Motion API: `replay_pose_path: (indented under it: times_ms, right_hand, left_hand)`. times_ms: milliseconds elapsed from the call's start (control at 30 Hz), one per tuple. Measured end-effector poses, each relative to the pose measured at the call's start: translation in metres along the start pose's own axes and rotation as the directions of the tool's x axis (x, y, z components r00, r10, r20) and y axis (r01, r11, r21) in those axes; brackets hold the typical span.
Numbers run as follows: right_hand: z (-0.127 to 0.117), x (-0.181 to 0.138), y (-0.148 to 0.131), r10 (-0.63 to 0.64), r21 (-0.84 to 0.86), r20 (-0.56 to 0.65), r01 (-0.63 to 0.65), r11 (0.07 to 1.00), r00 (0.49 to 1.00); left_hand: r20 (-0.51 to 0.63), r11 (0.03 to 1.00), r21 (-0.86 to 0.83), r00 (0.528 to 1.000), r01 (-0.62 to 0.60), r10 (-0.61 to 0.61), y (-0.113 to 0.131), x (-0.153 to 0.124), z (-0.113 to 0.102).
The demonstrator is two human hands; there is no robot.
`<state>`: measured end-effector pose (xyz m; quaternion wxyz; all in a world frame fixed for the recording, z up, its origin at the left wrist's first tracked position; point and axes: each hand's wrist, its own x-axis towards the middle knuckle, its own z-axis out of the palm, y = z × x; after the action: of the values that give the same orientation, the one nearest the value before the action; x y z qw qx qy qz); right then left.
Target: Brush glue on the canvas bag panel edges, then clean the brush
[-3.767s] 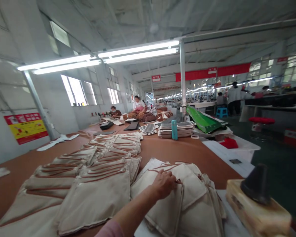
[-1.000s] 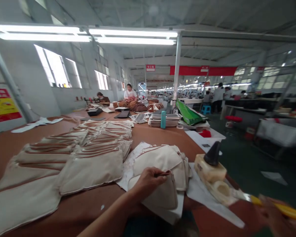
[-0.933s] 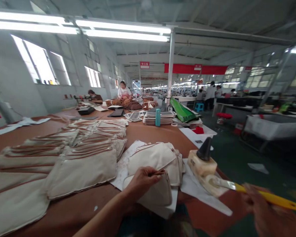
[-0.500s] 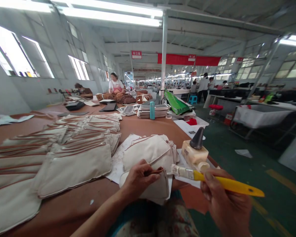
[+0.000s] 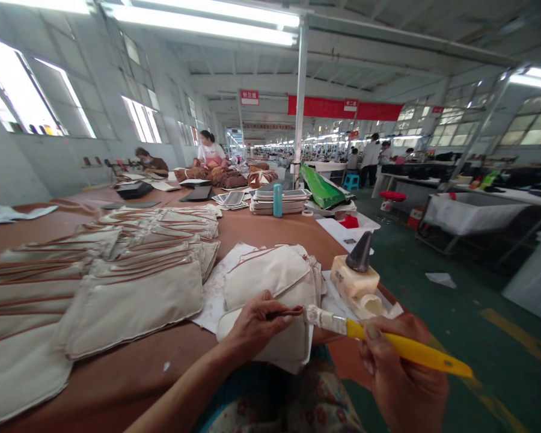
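My left hand [image 5: 256,325] pinches the brown-edged top of a cream fabric piece [image 5: 293,346] at the table's near edge. In my right hand [image 5: 399,373] is a yellow-handled paintbrush [image 5: 415,352], its bristles coated white. The brush tip meets the right end of the pinched brown edge. Just behind lies a small pile of cream pieces [image 5: 265,273] on white paper [image 5: 216,288]. To the right stands a cream plastic glue bottle [image 5: 354,276] with a dark cone on top and a round opening facing me.
Rows of overlapping cream pieces with brown edging [image 5: 135,307] cover the left of the brown table [image 5: 130,391]. Farther back are a turquoise bottle [image 5: 277,200], stacked panels [image 5: 261,207] and a green bag [image 5: 320,186]. Several people work in the background.
My right hand has moved left and slightly down, bringing the brush tip from beside the fabric onto its brown edge. My left hand keeps its pinch in nearly the same place.
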<state>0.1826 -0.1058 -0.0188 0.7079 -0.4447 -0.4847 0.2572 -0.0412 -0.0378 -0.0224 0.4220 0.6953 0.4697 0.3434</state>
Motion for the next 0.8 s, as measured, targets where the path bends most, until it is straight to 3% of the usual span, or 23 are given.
replay_pose_path:
  times_ms: [233,367,567,633,700,800]
  right_hand:
    - [0.006,0.007,0.019,-0.153,-0.270,0.152,0.190,0.944,0.976]
    - [0.006,0.006,0.017,-0.181,-0.243,0.075,0.194,0.951,0.981]
    - [0.014,0.005,0.014,-0.231,-0.243,0.187,0.273,0.931,0.955]
    - [0.009,0.009,0.014,-0.221,-0.255,0.127,0.248,0.935,0.967]
    - [0.002,0.013,0.010,-0.178,-0.220,0.041,0.183,0.958,0.983]
    - [-0.007,0.017,-0.001,-0.006,-0.016,-0.017,0.005,1.000,1.000]
  left_hand:
    - [0.096,0.993,-0.088,0.993,0.082,-0.073,-0.003,-0.004,-0.002]
    - [0.095,0.987,-0.122,0.991,0.104,-0.093,-0.006,-0.004,-0.002]
    - [0.080,0.997,-0.070,0.996,0.042,-0.036,-0.005,-0.008,0.002]
    - [0.081,1.000,-0.001,0.996,-0.030,0.030,0.000,-0.014,0.003]
    - [0.051,0.969,0.184,0.986,-0.167,0.161,0.004,-0.022,0.004]
    - [0.060,0.734,0.554,0.898,-0.393,0.435,0.006,-0.034,0.006]
